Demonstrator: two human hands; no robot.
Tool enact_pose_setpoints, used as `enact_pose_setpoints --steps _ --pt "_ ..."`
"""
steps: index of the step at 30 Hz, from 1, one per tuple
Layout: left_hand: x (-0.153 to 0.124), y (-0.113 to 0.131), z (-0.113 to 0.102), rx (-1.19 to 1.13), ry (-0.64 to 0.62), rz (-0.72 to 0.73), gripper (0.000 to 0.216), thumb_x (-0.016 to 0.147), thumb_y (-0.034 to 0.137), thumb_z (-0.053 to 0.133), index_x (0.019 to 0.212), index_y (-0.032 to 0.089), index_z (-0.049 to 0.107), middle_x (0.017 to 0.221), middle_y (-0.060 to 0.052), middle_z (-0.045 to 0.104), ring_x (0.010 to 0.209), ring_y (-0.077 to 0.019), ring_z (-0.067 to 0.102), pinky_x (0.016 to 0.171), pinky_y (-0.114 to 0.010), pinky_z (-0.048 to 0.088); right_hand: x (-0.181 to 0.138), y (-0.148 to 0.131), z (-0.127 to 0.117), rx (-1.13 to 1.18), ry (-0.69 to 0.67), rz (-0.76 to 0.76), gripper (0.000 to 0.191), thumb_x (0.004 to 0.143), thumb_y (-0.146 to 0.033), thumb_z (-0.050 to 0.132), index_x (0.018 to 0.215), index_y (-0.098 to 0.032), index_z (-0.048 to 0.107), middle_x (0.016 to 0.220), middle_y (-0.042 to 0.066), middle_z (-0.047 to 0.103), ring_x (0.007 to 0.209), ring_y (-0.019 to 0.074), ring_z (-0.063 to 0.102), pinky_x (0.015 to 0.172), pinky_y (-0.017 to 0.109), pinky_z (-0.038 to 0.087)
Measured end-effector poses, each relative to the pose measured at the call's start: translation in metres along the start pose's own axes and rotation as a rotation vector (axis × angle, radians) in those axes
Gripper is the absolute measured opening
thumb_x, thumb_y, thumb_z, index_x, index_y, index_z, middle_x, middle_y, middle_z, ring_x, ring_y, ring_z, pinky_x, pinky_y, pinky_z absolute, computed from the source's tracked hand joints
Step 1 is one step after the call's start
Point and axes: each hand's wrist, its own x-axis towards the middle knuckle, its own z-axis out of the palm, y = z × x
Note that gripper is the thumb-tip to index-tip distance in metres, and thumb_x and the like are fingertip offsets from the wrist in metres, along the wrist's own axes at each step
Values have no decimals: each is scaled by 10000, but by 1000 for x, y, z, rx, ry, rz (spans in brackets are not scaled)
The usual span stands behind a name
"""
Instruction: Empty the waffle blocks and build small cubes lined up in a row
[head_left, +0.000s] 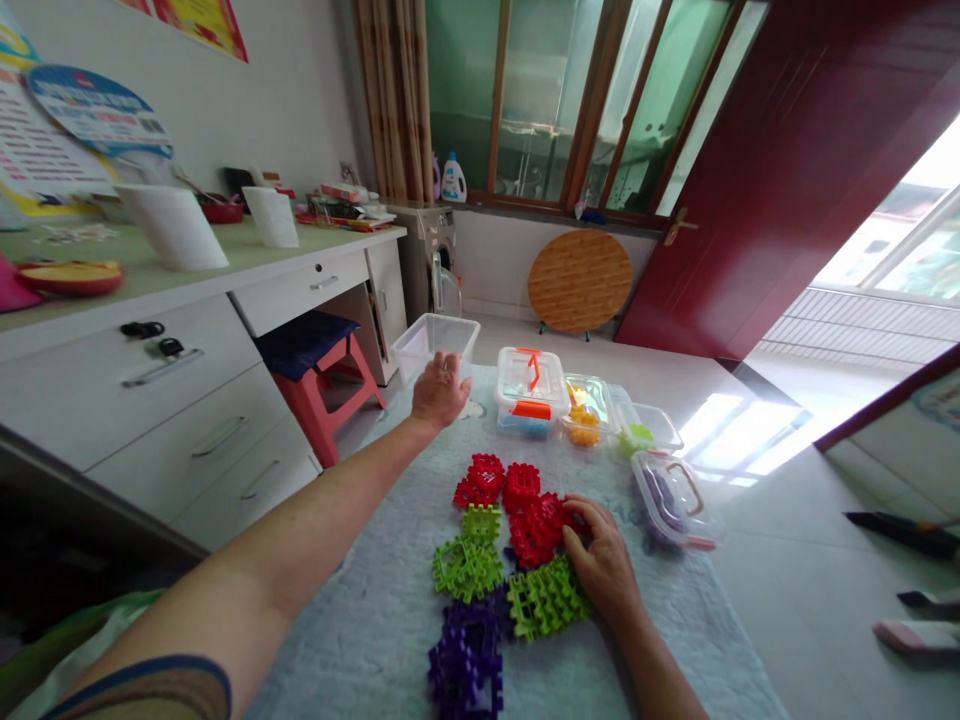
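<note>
Bright-red plastic pcs (w/ notched edges)

Notched red pieces lie clustered on a blue worktop, with latticed green pieces on their near side and dark purple pieces in the foreground. A clear, open-topped bin stands upright toward the far left.
</note>
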Motion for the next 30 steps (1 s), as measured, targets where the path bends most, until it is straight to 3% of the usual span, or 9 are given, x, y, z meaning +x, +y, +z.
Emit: enact_pose_setpoints --steps 2,3,6,8,12,19,30 --pt "-9 21 10 -402 -164 -349 429 834 371 614 1216 217 491 1254 -131 571 1211 -280 518 966 -371 426 0 0 0 3 -1 -2 232 753 -213 556 952 -207 674 1102 93 668 1080 255 584 978 426 454" --pt "-12 31 16 -462 -227 -436 422 836 428 598 1173 189 510 1120 -144 631 1091 -283 595 876 -376 479 0 0 0 4 0 -3 231 751 -211 556 949 -207 673 1099 92 669 1077 254 584 976 426 455" --pt "-16 55 35 -582 -349 -597 370 844 491 548 949 138 582 755 -109 653 706 -239 663 641 -349 521 0 -1 0 2 9 -8 233 745 -201 554 945 -208 672 1097 90 671 1074 254 583 965 424 460" --pt "-17 64 45 -647 -363 -666 300 807 438 603 847 142 578 645 -57 607 560 -185 622 557 -306 499 1 -1 0 2 11 -11 238 742 -195 554 947 -209 674 1094 91 670 1073 255 581 962 425 461" --pt "-15 67 52 -754 -290 -746 189 713 277 674 798 160 551 586 10 561 481 -130 576 495 -244 452 1 -1 2 23 10 -14 247 741 -188 551 952 -211 677 1096 92 667 1076 252 579 966 423 463" --pt "-14 56 34 -879 -210 -817 144 665 150 626 748 170 510 515 35 520 433 -105 526 494 -248 504 0 -2 2 27 33 -23 260 731 -189 541 946 -208 688 1071 91 682 1056 249 592 964 422 465" --pt "-21 23 2 -959 -275 -766 145 651 112 619 727 171 511 579 24 535 481 -99 532 499 -232 513 0 -2 1 88 23 16 272 731 -233 552 968 -201 680 1110 102 671 1080 256 593 948 427 483"
